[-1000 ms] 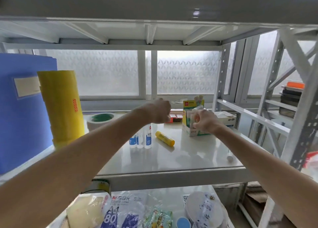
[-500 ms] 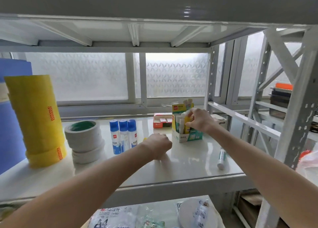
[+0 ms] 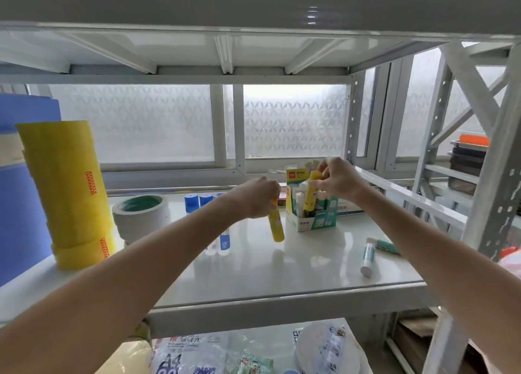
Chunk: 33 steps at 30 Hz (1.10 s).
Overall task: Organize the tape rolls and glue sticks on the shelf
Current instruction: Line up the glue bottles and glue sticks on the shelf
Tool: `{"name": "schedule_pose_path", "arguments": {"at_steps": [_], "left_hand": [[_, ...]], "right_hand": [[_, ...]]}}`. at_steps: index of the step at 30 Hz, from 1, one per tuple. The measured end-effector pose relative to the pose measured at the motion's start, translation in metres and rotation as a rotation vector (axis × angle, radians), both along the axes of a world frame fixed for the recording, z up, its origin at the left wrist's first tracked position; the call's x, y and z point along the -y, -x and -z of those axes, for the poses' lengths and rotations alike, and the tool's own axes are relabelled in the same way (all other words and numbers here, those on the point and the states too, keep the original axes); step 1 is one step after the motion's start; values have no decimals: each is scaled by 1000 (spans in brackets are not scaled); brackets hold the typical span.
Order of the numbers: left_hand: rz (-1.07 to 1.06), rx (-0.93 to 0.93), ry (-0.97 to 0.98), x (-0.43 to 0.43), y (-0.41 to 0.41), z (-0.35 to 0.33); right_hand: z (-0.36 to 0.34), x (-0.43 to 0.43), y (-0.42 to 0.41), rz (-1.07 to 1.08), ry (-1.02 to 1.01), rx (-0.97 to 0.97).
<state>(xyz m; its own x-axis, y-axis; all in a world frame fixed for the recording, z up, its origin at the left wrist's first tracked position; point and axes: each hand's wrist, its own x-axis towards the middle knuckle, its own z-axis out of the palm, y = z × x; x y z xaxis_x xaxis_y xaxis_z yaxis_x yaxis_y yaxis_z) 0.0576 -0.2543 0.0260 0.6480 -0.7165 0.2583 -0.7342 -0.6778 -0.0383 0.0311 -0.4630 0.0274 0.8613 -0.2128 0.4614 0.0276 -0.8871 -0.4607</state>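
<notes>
The shelf [image 3: 253,277] carries all items. The display box [image 3: 311,220] stands toward the rear right and serves as reference.

- Yellow tape stack [image 3: 67,193]: upright, far left of the box.
- White tape rolls [image 3: 141,215]: left of the box, beside the yellow stack.
- Left hand [image 3: 259,197]: just left of the box, fingers curled round a yellow glue stick [image 3: 276,228] that points downward.
- Right hand [image 3: 338,179]: above the box, fingertips pinching a second yellow glue stick [image 3: 311,196] standing inside it.
- Two green-white glue sticks [image 3: 368,258]: lying right of the box.

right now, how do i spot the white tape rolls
On the middle shelf, a tall stack of yellow tape stands at the left. Just right of it sits the shorter stack of white tape rolls, the only rolls with a green inner core.
</notes>
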Motion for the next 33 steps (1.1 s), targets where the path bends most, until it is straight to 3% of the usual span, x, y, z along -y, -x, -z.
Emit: {"name": "schedule_pose_path", "arguments": {"at_steps": [6, 10, 24, 33], "left_hand": [[-62, -32, -33, -12, 11, -5], [-114, -101, -50, -21, 13, -4], [-137, -188, -76, -24, 6, -5], [-141, -188, -119, -24, 6, -7]], "right_hand": [[10, -39, 22, -357, -36, -229], [32, -67, 23, -491, -68, -253], [49, -83, 11, -461, 84, -113], [55, -82, 18, -495, 84, -121]]}}
